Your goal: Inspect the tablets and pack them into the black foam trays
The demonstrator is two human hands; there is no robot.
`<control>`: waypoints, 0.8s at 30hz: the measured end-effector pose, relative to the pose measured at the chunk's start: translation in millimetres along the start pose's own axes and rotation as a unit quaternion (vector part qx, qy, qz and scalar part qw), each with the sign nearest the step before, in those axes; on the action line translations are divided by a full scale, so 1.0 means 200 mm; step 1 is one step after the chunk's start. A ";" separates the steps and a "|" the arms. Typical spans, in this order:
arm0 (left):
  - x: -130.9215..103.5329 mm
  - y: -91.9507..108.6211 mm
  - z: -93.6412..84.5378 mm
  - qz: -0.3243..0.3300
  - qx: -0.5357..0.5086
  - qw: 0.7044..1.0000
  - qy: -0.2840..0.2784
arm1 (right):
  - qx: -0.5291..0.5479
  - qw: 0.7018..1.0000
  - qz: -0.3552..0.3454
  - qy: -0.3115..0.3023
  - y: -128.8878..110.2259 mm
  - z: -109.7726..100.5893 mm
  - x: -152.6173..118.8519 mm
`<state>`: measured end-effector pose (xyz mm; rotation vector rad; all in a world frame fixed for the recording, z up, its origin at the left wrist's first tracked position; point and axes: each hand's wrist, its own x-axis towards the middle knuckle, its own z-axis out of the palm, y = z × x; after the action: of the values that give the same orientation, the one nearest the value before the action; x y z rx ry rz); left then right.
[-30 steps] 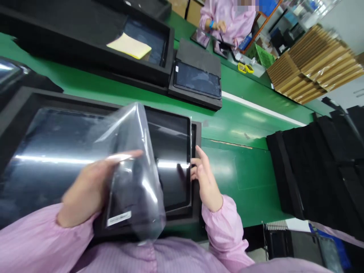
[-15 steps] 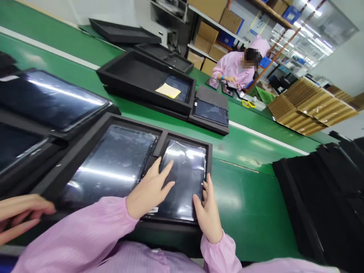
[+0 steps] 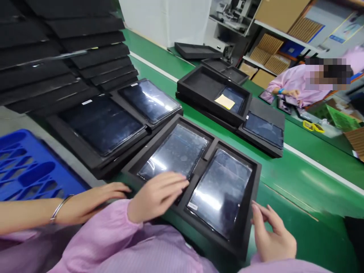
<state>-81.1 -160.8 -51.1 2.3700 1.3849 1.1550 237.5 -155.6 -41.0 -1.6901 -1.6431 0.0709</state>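
A black foam tray [image 3: 209, 153] lies in front of me with two tablet-like screens in clear film, the left screen [image 3: 178, 151] and the right screen [image 3: 223, 189]. My left hand [image 3: 159, 195] is over the tray's near left side, fingers stretched out and holding nothing. At the tray's right rim is my right hand [image 3: 273, 233], its fingers loosely bent and its thumb close to the index fingertip; nothing shows in it. Another person's hand [image 3: 93, 199], with a bracelet, reaches in from the left near the tray's corner.
Left of the tray, another foam tray [image 3: 93, 159] holds two screens. Behind it rise stacked black trays [image 3: 71, 57]. A blue plastic basket [image 3: 36, 170] is at lower left. Farther back stand trays with a yellow note [image 3: 226, 101]. A co-worker [image 3: 301, 81] sits across the green bench [image 3: 309, 182].
The view has swung left, bringing the basket and stacked trays into sight. My left hand has moved off the right screen toward the tray's left side; my right hand has drawn outward to the rim.
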 end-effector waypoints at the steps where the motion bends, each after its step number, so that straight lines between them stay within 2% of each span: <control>1: -0.01 -0.05 -0.04 -0.039 0.035 0.998 0.043 | -0.011 0.999 -0.039 -0.017 -0.03 0.01 0.04; 3: -0.04 -0.14 -0.11 -0.108 0.106 0.981 0.119 | -0.020 0.990 -0.129 -0.055 -0.10 0.04 0.14; 6: -0.09 -0.26 -0.18 -0.181 0.199 0.946 0.182 | -0.028 0.968 -0.219 -0.117 -0.23 0.15 0.29; 8: -0.11 -0.33 -0.20 -0.209 0.246 0.920 0.223 | -0.038 0.956 -0.250 -0.151 -0.31 0.26 0.39; 11: -0.14 -0.41 -0.22 -0.216 0.281 0.887 0.295 | -0.077 0.937 -0.267 -0.210 -0.41 0.48 0.52; 14: -0.14 -0.45 -0.21 -0.203 0.272 0.878 0.337 | -0.103 0.922 -0.265 -0.262 -0.51 0.70 0.61; 17: -0.14 -0.44 -0.17 -0.200 0.243 0.886 0.341 | -0.116 0.923 -0.248 -0.270 -0.58 0.89 0.64; 19: -0.14 -0.43 -0.13 -0.210 0.217 0.898 0.321 | -0.120 0.930 -0.226 -0.262 -0.60 0.96 0.63; 24: -0.16 -0.41 -0.05 -0.232 0.166 0.926 0.247 | -0.097 0.958 -0.154 -0.223 -0.62 1.03 0.60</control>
<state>-152.1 -142.7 -101.1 1.8078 2.3112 1.5182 44.9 31.1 -65.6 -1.6156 -2.3020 0.1508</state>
